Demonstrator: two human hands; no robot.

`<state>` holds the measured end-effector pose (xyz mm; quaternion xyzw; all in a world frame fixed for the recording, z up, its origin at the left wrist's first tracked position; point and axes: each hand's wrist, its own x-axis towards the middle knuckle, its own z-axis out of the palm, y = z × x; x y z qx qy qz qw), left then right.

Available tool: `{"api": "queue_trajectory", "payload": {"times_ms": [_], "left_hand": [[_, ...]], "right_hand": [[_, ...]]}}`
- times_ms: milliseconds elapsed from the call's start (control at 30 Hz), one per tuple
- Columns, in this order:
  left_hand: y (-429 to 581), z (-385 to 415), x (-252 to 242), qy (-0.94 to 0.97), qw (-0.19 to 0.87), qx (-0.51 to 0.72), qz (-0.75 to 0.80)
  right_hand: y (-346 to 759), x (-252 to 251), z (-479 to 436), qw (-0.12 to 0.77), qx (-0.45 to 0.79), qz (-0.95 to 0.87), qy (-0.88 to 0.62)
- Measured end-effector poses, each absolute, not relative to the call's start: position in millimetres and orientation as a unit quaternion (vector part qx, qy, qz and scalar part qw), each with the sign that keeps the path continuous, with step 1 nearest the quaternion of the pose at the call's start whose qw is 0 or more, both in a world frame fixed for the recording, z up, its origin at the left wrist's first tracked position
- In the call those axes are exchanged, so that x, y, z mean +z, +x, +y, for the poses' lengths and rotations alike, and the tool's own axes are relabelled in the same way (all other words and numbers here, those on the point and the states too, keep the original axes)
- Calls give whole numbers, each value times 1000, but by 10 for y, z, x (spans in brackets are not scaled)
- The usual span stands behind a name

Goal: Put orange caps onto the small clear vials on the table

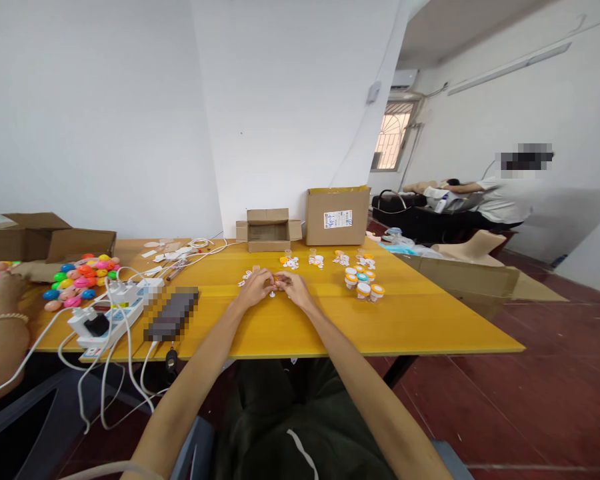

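My left hand [255, 289] and my right hand [294, 288] meet over the middle of the yellow table [270, 330]. Fingertips of both are pinched together around something too small to make out. A tiny white piece [273, 294] shows just below the fingertips. Small white pieces with dark marks [245, 277] lie beside my left hand. Beyond my hands, a row of small clear cups stands with little piles of white pieces [291, 263] and orange or white lids. To the right, several lidded cups [363, 289] stand in a cluster.
An open cardboard box [269, 233] and a closed carton [337, 217] stand at the back. On the left are a power strip [123, 313] with white cables, a dark phone-like slab [173, 315] and colourful balls [83, 280]. A co-worker's hand [3, 293] is at far left; another person sits at right.
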<state>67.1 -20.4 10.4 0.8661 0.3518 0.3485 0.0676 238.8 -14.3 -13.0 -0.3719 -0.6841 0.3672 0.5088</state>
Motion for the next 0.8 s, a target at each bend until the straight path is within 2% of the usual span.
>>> {"api": "queue_trajectory", "payload": {"times_ms": [267, 800], "left_hand": [[658, -181, 78, 865, 77, 339, 361], [672, -232, 129, 863, 68, 340, 366]], "right_hand": [[2381, -127, -142, 515, 338, -691, -379], [2394, -117, -152, 500, 365, -688, -378]]}}
